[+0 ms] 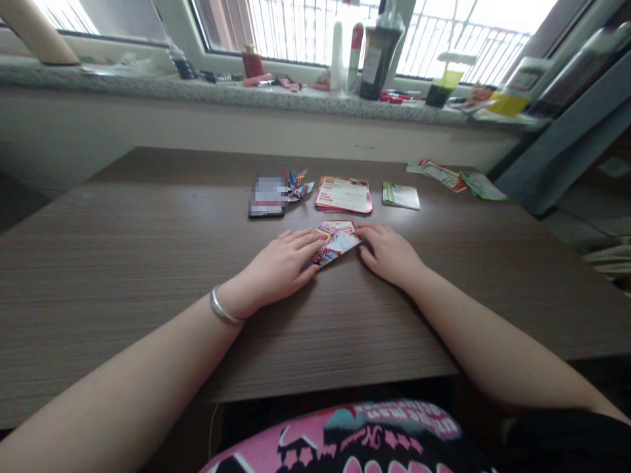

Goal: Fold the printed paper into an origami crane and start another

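Observation:
A folded piece of colourful printed paper [340, 243] lies on the table in front of me, with a slanting lower edge and a red-edged white part at the top. My left hand [288, 263] rests flat on its left side, fingers stretched out and covering that end. At the paper's right corner, my right hand [389, 253] touches it with the fingertips; thumb and forefinger are apart. Just beyond the paper is a stack of red-edged printed sheets [344, 195]. A folded paper figure [299, 187] with pointed ends lies to the left of that stack.
A phone [267, 205] with a blurred screen lies beside the paper figure. To the right are a small stack of green-and-white cards [401, 196] and some paper strips [444, 176] near the table's far edge. Bottles and cups line the stone windowsill [305, 98] behind.

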`<state>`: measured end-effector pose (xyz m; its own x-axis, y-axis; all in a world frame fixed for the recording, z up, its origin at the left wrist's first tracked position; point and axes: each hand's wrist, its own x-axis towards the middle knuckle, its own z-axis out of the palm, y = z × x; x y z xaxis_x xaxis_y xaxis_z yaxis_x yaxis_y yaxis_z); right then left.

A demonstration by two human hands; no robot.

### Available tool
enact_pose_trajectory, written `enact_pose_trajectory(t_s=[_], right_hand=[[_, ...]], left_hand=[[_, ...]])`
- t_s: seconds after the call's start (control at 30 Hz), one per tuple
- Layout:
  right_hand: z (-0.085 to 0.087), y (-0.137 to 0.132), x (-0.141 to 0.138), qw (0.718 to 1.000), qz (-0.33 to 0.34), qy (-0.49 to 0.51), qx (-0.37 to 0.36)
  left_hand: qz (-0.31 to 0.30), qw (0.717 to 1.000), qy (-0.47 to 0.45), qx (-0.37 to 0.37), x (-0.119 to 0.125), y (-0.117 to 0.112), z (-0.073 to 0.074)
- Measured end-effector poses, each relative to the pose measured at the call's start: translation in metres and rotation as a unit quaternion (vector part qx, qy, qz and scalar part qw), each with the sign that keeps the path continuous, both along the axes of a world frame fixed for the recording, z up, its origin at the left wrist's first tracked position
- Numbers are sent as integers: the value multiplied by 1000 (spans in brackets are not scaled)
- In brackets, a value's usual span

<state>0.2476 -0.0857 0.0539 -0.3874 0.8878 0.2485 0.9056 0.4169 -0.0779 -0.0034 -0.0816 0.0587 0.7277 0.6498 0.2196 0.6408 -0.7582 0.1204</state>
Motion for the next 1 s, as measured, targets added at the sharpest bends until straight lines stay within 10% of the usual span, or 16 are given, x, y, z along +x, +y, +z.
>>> enact_pose_trajectory(t_s=[0.6, 1.0], right_hand=[[-10, 4, 4, 976, 137, 153, -67], [14, -9, 11, 951, 143, 241, -131]], left_hand=[[-72, 993, 15, -92, -8, -6, 10], [-32, 994, 62, -79, -12, -15, 19]])
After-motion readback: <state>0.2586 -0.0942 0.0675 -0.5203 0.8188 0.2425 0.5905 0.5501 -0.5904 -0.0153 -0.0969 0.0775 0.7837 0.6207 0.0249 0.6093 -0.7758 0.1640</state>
